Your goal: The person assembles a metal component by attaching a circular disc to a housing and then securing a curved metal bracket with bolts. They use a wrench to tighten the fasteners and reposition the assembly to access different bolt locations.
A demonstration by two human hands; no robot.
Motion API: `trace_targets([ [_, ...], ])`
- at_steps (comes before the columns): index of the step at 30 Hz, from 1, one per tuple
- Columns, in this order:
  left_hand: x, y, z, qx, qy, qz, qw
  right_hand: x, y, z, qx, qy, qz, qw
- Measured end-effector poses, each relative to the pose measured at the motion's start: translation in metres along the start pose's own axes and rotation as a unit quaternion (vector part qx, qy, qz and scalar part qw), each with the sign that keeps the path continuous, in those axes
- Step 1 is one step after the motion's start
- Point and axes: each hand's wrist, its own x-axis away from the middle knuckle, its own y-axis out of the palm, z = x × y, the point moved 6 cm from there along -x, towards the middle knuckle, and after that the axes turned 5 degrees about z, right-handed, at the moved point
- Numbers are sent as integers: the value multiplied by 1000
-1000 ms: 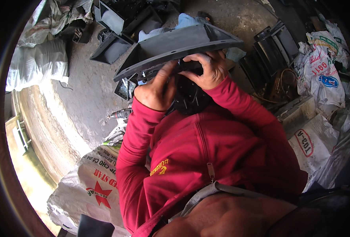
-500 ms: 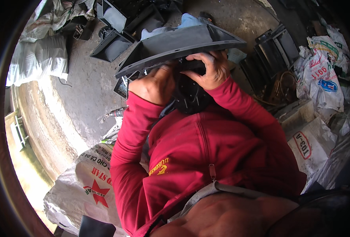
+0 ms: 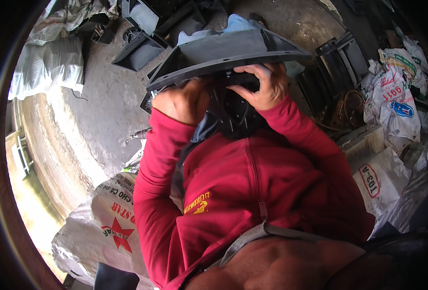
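Note:
A large dark grey trough-shaped housing (image 3: 223, 47) with a curved, holed rim stands tilted across my legs. My left hand (image 3: 178, 102) is closed at the left underside of its rim; the fingertips are hidden, so what they pinch does not show. My right hand (image 3: 268, 86) grips at the right underside, its fingers bent against the rim and its thumb on the dark part below. Close to these fingertips is a small shiny bolt (image 3: 228, 73). Below the rim, a black piece with small holes (image 3: 234, 113) lies against my lap.
Several similar grey housings (image 3: 139, 50) lie on the floor ahead to the left, and more dark ones (image 3: 347, 55) stand at the right. A power drill (image 3: 140, 134) is by my left forearm. White sacks (image 3: 95, 224) flank me. An open box of small metal parts (image 3: 146, 102) sits beyond my left hand.
The housing has shifted slightly right and down in view, and my right hand with it. My left hand has moved a little left, its fingers still under the rim.

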Motion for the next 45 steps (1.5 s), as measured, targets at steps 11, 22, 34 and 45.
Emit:
trace_targets([
  [11, -6, 20, 16, -41, 19, -21, 999, 3, 4, 0, 5, 10, -8, 1000],
  [22, 39, -38, -163, 95, -317, -50, 942, 7, 6, -11, 109, -31, -97, 989],
  [34, 231, 226, -426, -165, -530, -236, 798, -4, 15, -24, 165, -83, -148, 972],
  [45, 277, 279, -438, -106, -604, -244, 752, -4, 21, -18, 126, -34, -113, 985],
])
